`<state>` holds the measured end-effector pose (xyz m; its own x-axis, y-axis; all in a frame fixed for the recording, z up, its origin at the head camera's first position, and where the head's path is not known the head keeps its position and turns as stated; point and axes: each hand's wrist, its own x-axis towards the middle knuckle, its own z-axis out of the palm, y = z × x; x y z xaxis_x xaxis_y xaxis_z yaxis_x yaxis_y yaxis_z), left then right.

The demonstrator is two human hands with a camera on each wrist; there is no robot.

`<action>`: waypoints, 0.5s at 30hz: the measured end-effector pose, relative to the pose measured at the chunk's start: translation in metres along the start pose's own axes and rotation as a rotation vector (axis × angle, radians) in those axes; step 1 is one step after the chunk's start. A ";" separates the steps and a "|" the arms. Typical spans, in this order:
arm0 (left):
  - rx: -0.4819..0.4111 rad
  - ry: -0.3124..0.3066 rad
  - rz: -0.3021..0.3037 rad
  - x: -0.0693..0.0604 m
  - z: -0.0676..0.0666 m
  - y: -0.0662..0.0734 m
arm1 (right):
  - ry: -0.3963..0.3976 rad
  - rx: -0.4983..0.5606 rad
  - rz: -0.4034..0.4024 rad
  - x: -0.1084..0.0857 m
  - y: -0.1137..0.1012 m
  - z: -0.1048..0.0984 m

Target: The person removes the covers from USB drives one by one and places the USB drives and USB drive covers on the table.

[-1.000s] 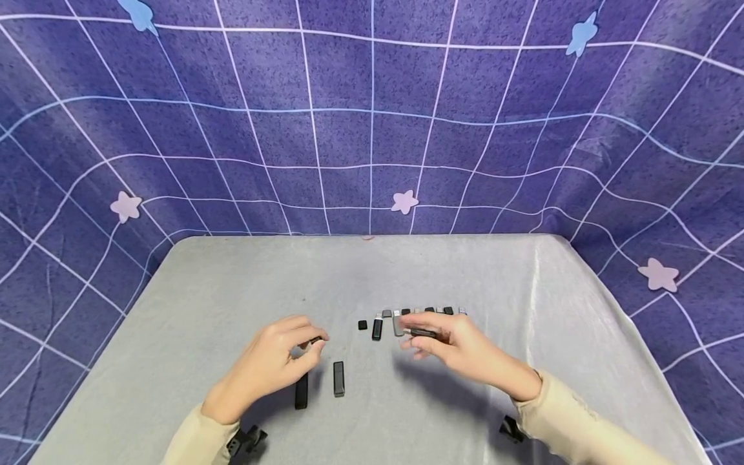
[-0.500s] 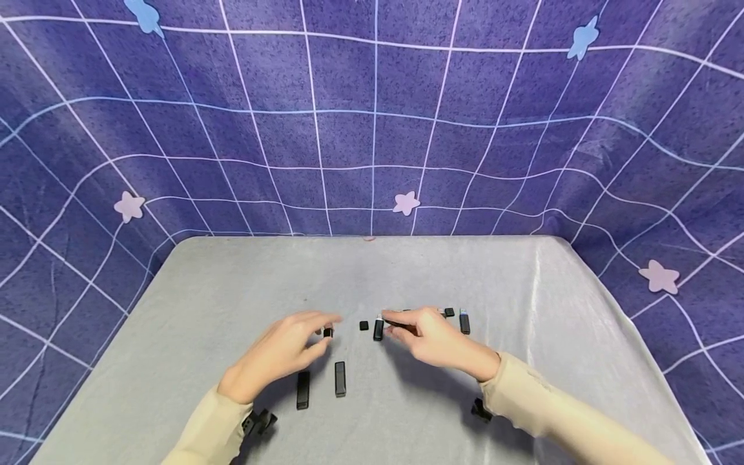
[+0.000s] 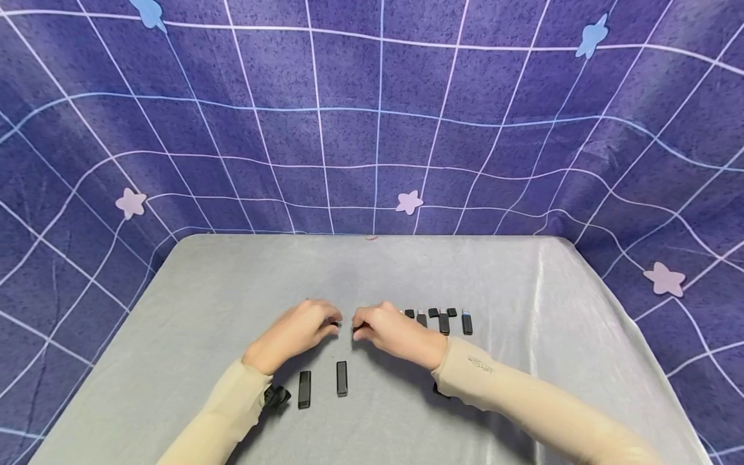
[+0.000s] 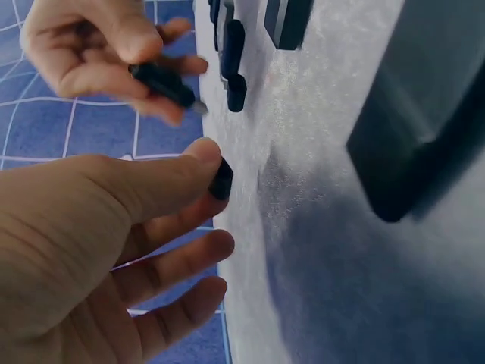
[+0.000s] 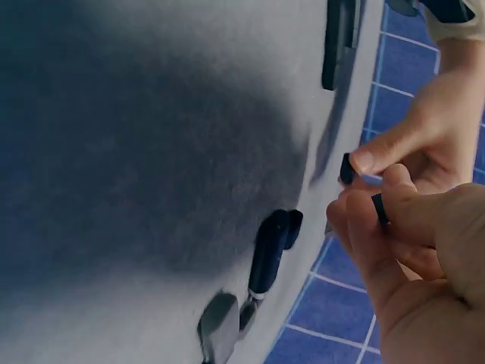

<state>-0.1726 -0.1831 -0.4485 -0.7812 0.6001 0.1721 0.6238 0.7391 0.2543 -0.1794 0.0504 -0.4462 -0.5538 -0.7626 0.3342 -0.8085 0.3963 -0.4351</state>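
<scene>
In the head view my left hand (image 3: 293, 334) and right hand (image 3: 401, 336) face each other a short gap apart, above the grey cloth. Thumb and index finger of the left pinch a small black cap (image 4: 221, 180), seen in the left wrist view, its other fingers loosely bent. The right pinches a black USB stick (image 4: 163, 83) whose metal plug points toward the cap. Cap and stick are apart. In the right wrist view the cap (image 5: 346, 168) shows beside the stick (image 5: 380, 208), which is mostly hidden by fingers.
Right of the hands, a row of USB sticks (image 3: 444, 323) and small caps (image 3: 451, 312) lies on the cloth-covered table (image 3: 232, 271), partly behind the right hand. Two long black pieces lie nearer the front, one left (image 3: 305, 389), one right (image 3: 341, 378). A purple curtain (image 3: 372, 129) stands behind.
The right hand has moved left from over the row with its stick, uncovering several sticks. My left hand has shifted slightly right and away from the front edge, still pinching the cap.
</scene>
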 end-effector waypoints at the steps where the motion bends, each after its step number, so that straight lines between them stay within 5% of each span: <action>1: 0.006 -0.009 -0.007 0.003 0.001 0.000 | 0.000 -0.010 -0.007 0.003 0.001 0.003; 15: 0.000 -0.090 -0.050 0.023 0.012 0.001 | -0.122 -0.081 0.041 0.011 0.007 0.020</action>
<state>-0.1901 -0.1650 -0.4557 -0.8061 0.5873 0.0733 0.5839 0.7688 0.2607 -0.1871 0.0342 -0.4622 -0.5620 -0.7996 0.2117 -0.8020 0.4642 -0.3760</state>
